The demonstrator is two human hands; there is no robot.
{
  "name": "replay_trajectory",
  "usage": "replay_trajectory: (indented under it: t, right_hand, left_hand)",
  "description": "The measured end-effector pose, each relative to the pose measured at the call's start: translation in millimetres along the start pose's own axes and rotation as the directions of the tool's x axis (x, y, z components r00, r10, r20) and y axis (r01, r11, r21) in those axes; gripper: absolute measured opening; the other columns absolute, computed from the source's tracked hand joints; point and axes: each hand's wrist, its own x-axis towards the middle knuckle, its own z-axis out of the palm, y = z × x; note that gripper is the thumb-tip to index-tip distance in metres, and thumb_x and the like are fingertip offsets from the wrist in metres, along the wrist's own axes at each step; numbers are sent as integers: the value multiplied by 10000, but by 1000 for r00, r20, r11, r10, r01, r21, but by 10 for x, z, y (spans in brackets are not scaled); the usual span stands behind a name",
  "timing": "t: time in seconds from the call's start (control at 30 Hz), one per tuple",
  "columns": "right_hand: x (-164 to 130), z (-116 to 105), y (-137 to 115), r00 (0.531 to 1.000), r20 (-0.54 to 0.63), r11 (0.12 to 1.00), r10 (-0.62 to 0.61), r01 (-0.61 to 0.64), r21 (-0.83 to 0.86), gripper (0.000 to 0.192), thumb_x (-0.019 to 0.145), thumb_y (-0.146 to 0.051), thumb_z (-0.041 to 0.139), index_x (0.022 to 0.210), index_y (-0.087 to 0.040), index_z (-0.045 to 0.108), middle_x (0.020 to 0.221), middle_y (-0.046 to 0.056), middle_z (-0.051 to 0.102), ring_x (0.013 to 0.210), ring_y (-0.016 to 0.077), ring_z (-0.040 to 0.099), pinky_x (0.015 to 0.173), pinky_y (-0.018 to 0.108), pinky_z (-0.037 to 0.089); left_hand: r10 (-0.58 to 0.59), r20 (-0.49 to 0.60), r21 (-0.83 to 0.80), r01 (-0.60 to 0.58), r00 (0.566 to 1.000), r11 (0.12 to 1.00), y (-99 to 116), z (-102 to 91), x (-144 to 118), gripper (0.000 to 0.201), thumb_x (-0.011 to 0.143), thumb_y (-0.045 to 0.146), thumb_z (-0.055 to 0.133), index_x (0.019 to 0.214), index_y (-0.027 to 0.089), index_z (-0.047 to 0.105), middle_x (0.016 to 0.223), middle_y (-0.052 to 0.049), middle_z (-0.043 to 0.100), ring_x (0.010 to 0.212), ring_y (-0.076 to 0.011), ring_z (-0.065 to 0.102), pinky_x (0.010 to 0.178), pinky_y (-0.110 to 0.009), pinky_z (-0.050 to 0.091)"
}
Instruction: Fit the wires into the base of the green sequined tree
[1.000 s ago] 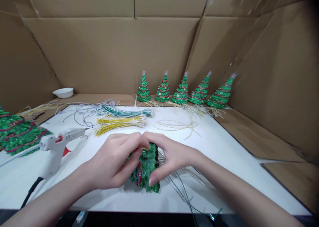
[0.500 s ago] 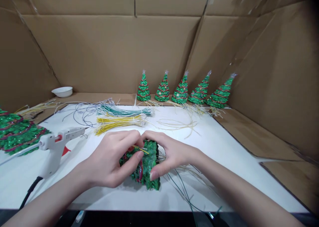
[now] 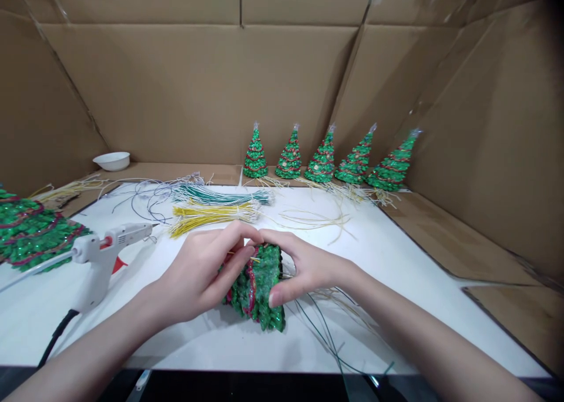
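A small green glittery Christmas tree [image 3: 265,287] with red garland lies on its side at the table's front. My right hand [image 3: 312,270] grips it around the base end, thumb on the near side and fingers over the far side. Thin wires [image 3: 324,325], some green and some pale, trail from the base under my right wrist. At the tree's side, my left hand [image 3: 205,270] pinches a short yellow wire [image 3: 254,260] between thumb and index finger. The tree's tip is hidden behind my left hand.
A white glue gun [image 3: 94,267] stands at left, before a larger green tree [image 3: 39,231]. Yellow wires [image 3: 211,215] and green wires [image 3: 224,196] lie bundled behind my hands. Several finished trees [image 3: 288,155] line the cardboard wall. A white bowl [image 3: 111,161] sits back left.
My left thumb has drawn up closer to the index finger at the yellow wire. The tree has turned slightly in my hands, and its red garland shows more.
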Motion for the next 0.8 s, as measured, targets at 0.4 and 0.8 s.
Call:
replay_trajectory:
  t: [0.4,0.8]
  right_hand:
    - [-2,11,-45,1000,5,999,-9,9,-49,693,638,-591,803,1190,-225,599,1193,58,620,1156,284,537,1041,422,381]
    - [13,22,-55,1000,0,997,-7,7,-72,672,632,-602,798,1132,-206,589,1167,52,613,1037,252,565,950,382,434]
  left_hand:
    - [-18,8,-16,18,1000,1000,7,2,38,152,970,113,410,1012,182,538,783,13,638,634,-100,570,593,-204,425]
    - [91,-60,-24,-93,994,995,-12,24,51,154,950,73,452,1008,186,539,813,12,647,671,-92,604,623,-174,461]
